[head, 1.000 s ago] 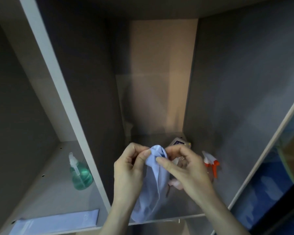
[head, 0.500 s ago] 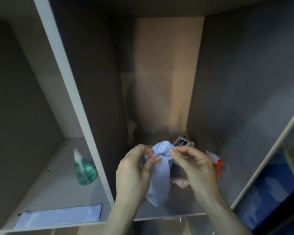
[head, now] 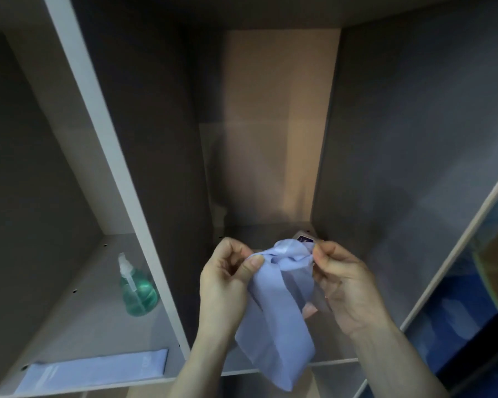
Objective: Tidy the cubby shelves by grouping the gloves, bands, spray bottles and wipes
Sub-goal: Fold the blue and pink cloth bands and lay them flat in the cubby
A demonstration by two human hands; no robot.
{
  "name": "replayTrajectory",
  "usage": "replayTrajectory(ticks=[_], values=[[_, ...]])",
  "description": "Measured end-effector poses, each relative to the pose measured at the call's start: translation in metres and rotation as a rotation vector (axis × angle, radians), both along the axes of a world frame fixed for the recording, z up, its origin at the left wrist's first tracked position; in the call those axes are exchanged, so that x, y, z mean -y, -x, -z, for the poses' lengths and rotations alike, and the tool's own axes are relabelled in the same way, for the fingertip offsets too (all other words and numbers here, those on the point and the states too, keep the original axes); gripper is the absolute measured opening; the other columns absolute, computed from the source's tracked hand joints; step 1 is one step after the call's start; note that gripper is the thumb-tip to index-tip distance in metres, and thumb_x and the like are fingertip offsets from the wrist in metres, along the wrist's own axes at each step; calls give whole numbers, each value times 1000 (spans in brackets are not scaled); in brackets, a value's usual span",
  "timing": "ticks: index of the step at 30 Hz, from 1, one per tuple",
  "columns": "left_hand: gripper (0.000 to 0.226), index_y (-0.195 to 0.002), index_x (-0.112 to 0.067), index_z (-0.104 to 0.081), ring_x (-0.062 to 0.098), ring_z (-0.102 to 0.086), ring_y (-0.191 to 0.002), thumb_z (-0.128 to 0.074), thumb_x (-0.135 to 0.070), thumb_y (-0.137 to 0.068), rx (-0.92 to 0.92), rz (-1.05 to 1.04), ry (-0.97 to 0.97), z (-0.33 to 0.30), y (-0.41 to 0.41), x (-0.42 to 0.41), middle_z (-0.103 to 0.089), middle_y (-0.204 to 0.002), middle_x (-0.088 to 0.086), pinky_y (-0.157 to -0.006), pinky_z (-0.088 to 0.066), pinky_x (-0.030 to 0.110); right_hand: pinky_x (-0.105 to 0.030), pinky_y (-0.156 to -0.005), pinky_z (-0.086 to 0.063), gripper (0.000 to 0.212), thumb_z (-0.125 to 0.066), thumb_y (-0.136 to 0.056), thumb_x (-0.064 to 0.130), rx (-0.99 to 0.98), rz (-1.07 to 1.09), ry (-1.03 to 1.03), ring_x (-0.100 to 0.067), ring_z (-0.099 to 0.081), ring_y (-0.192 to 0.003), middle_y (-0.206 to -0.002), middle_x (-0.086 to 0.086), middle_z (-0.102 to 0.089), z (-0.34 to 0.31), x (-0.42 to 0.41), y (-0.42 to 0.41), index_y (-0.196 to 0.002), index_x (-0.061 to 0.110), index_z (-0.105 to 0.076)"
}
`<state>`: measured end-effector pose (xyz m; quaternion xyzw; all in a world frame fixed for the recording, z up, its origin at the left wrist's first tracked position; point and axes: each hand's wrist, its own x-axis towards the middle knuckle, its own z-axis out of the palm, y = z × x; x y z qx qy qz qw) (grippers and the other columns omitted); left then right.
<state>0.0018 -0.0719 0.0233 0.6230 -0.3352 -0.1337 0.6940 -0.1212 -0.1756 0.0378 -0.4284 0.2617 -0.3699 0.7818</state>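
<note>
A pale blue band [head: 273, 311] hangs at lower centre of the frame, in front of the middle cubby, pinched at its top by both hands. I see the left hand [head: 224, 285] gripping the band's upper left edge, thumb pressed against curled fingers, while the right hand [head: 347, 285] pinches the upper right corner between thumb and forefinger, its other fingers curled below. The cloth droops in loose folds past the shelf's front edge [head: 337, 361].

Behind the band, much of the middle cubby's floor is blocked from my view. A small pack with a dark label [head: 305, 238] peeks out just above the right hand's fingertips, and a bit of something pink [head: 309, 310] shows between band and right palm; I cannot tell what it is.

At lower left, in the neighbouring cubby beyond the white divider [head: 133, 196], a green spray bottle [head: 137, 288] stands upright. A second blue band [head: 95, 372] lies flat along that shelf's front edge, well apart from the bottle.
</note>
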Motion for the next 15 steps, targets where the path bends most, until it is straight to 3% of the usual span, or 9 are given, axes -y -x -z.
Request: replayTrajectory(ticks=[2, 5, 7, 9, 11, 15], values=[[20, -71, -16, -56, 13, -67, -81, -68, -6, -84, 63, 5, -6, 0, 4, -2, -71, -80, 1, -70, -52, 27, -17, -44, -47, 9, -66, -78, 12, -41, 46, 66, -11, -61, -62, -75, -7, -65, -1, -3, 1, -71, 14, -71], [10, -80, -26, -58, 6, -67, -98, -68, -27, -82, 159, 96, 24, -4, 8, -7, -72, -92, -6, -79, -52, 28, -9, -32, -32, 20, -63, -89, 10, -158, 128, 352, 3, -51, -37, -57, 9, -61, -2, -5, 5, -71, 16, -69], [19, -98, -34, -60, 9, -68, -97, -66, -41, -82, 142, 156, 60, -8, 7, -9, -73, -94, -5, -80, -53, 26, -6, -38, -35, 19, -64, -89, 11, -192, 127, 572, 3, -54, -41, -59, 10, -64, -2, -4, 6, -73, 21, -70], [35, -117, -41, -60, 10, -69, -96, -69, -39, -83, 117, 219, 42, -12, 4, -9, -74, -97, -4, -80, -53, 20, -9, -54, -44, 17, -67, -87, 11, -209, 118, 741, 2, -60, -59, -71, 6, -69, -1, -4, 6, -77, 24, -70], [33, -112, -39, -67, 8, -69, -93, -73, -26, -82, 198, 242, -19, -13, 2, -7, -73, -96, -8, -78, -52, 19, -12, -62, -46, 18, -69, -86, 8, -216, 136, 819, -3, -63, -67, -73, 3, -70, 1, -6, 4, -76, 23, -70], [11, -77, -22, -70, 12, -66, -81, -74, -12, -78, 426, 105, -88, -13, 2, -5, -67, -83, -8, -72, -54, 34, -7, -63, -45, 22, -69, -84, 4, -241, 170, 858, 0, -64, -67, -70, 8, -70, 6, -12, -2, -72, 23, -70]])
